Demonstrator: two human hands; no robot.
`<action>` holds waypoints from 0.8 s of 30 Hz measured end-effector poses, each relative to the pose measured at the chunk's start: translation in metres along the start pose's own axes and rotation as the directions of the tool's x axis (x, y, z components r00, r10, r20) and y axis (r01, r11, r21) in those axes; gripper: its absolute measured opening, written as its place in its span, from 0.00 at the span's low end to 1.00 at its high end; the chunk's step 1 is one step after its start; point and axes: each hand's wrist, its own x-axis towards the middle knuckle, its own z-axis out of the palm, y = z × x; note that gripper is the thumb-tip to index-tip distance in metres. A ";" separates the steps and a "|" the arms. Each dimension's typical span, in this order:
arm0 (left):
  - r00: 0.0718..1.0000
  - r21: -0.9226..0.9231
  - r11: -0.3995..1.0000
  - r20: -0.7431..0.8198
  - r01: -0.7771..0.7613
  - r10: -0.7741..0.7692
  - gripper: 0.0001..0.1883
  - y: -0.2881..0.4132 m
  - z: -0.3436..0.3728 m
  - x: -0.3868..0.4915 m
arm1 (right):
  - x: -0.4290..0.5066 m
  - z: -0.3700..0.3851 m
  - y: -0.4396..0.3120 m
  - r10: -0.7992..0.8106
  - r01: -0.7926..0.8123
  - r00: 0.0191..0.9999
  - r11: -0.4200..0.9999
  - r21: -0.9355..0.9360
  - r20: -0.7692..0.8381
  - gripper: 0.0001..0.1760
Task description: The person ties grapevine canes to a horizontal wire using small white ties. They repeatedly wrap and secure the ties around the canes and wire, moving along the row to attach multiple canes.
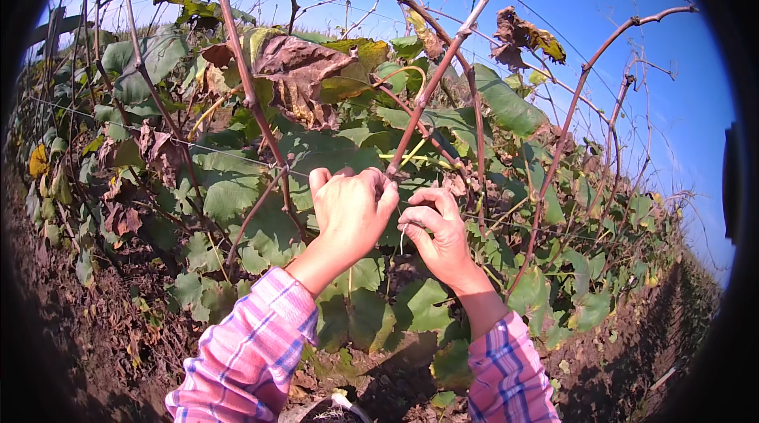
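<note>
My left hand [354, 206] is closed around the lower end of a reddish-brown grapevine cane [422, 100], where it meets a thin trellis wire [234, 154]. The fingers hide the exact point of contact. Just to the right, my right hand [437, 236] pinches a short white tie [402, 240] between thumb and fingertips. One end of the tie hangs down; the rest is hidden behind the fingers. Left of my hands, another cane [252, 97] crosses the wire, with a small tie [286, 169] around it there.
Green leaves [231, 194] and dry brown leaves [302, 70] crowd around the canes. More bare canes [554, 165] arch up on the right. Below me is an open container [356, 412] with thin strands inside, above leaf-strewn soil [593, 363].
</note>
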 end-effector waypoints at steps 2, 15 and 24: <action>1.000 0.022 1.000 0.024 0.010 -0.010 0.12 -0.002 0.001 0.002 | -0.002 0.000 0.001 -0.004 0.004 1.000 0.998 0.058 -0.006 0.11; 0.980 -0.010 0.980 0.024 -0.199 0.199 0.07 -0.005 -0.004 -0.008 | -0.003 -0.004 -0.001 0.112 -0.099 0.993 0.958 0.271 -0.034 0.05; 0.975 0.108 0.972 0.102 -0.208 0.198 0.06 0.006 0.005 -0.013 | -0.004 -0.004 0.005 0.155 -0.125 0.986 0.927 0.353 -0.056 0.05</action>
